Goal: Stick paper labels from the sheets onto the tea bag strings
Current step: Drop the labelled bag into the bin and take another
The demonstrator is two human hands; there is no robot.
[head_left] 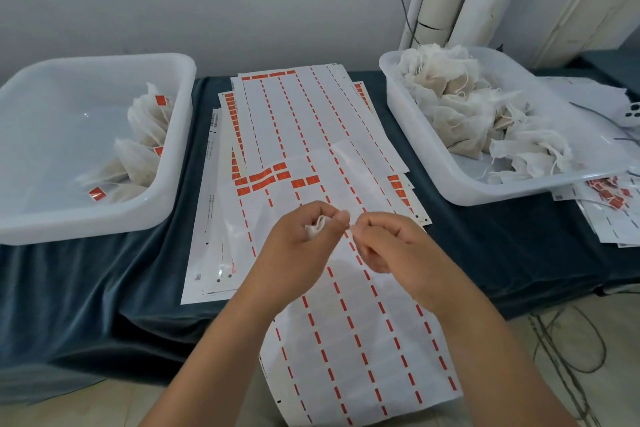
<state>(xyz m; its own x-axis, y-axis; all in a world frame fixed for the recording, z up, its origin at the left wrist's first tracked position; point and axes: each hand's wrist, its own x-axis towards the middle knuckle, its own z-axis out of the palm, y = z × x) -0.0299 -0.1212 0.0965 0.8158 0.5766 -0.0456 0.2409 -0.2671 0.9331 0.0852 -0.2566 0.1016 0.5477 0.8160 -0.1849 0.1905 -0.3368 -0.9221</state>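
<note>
Holding tea bag (pixel 317 227) bunched in curled left hand (pixel 298 239), right hand (pixel 388 246) fingers (pixel 367 227) pinching apparently its string (pixel 350 229), above label sheet (pixel 363 340) for reach.

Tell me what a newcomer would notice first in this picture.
The long label sheets with red dashes, fanned down the middle of the dark cloth. Over them the left hand grips a tea bag while the right hand pinches what looks like its string. A white tub heaped with unlabelled tea bags sits on the right.
</note>
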